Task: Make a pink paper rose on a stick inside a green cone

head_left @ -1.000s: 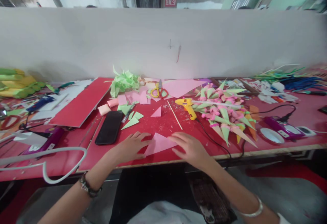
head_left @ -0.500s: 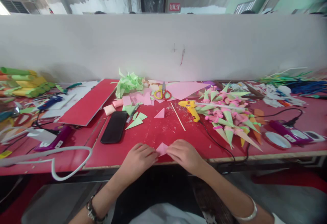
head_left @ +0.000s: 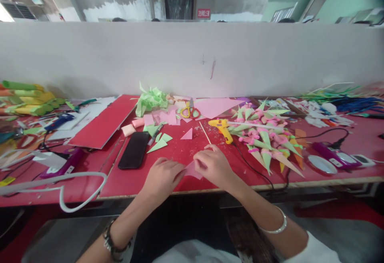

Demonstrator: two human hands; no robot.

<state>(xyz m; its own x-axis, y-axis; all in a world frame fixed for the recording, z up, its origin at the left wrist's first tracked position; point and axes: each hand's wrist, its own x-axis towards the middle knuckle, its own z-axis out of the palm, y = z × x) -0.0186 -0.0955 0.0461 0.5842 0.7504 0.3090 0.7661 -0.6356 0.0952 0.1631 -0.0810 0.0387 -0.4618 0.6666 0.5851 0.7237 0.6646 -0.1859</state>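
Observation:
Between my two hands, near the front edge of the red table, is a small piece of pink paper. My left hand pinches its left corner with thumb and fingers. My right hand has its fingers curled over the paper's upper right part and hides some of it. Beyond them lies a pink paper triangle, and a thin wooden stick runs down to the right hand. Several green paper pieces rest left of the triangle.
A black phone lies left of my hands. Scissors sit on pink paper at the back. A yellow glue gun with a trailing cord is beside a pile of paper cones. A white bent tube crosses the front left.
My right hand has shifted up and its fingers have curled over the paper. The paper has turned and shows a different shape between my hands. The view has tipped slightly.

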